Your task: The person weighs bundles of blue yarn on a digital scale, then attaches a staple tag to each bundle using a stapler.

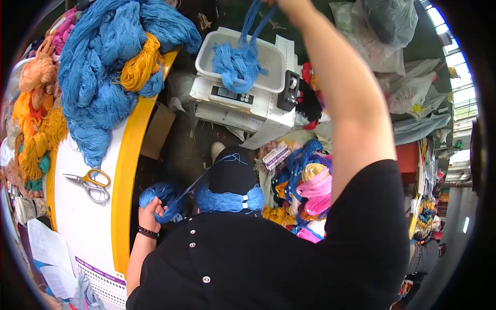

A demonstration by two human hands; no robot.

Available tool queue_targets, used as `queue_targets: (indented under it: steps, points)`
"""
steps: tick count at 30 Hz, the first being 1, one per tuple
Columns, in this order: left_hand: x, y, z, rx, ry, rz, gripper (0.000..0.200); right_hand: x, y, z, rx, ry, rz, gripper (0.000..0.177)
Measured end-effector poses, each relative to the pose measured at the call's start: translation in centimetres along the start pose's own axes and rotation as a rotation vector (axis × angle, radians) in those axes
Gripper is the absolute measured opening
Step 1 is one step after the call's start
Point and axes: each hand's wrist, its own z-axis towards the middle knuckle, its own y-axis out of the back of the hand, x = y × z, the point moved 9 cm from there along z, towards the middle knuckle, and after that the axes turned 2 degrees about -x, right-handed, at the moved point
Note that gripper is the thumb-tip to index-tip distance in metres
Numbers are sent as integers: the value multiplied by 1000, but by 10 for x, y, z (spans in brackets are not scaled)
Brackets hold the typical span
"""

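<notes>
My right hand [293,7], partly cut off by the top edge, is raised and closed on strands of blue yarn. These run down to a loose pile of blue yarn [238,66] in the white tray [202,58] of a digital scale [232,96]. Low on the left, beside the table edge, my left hand [152,208] is closed around a bundle of blue yarn [159,192]. A thin blue strand stretches from that bundle toward my knee. Across my lap lies a blue skein [222,200] with white bands around it.
On the yellow-edged white table [77,227] are scissors [92,184] and a large heap of blue yarn [103,67] with a yellow skein [140,63]. Mixed skeins [314,187] fill a bag at my right. Plastic bags [413,88] lie behind my right arm.
</notes>
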Motion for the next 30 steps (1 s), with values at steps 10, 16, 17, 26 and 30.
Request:
queue_targets:
  steps: [10, 16, 17, 26, 30]
  points:
    - [-57, -57, -65, 822, 180, -546, 53, -41, -110, -236, 44, 516, -745, 45]
    - [-86, -83, -88, 1123, 54, -541, 40, -31, -98, -270, -132, 357, -655, 51]
    - [-88, -89, -94, 1125, 62, -536, 40, -27, -84, -278, -220, 294, -616, 50]
    - [-76, -77, -105, 714, -86, -248, 23, -183, 24, -391, -384, -293, -742, 15]
    - [-66, -67, -100, 639, -85, -183, 23, -186, -7, -407, -181, -81, -886, 18]
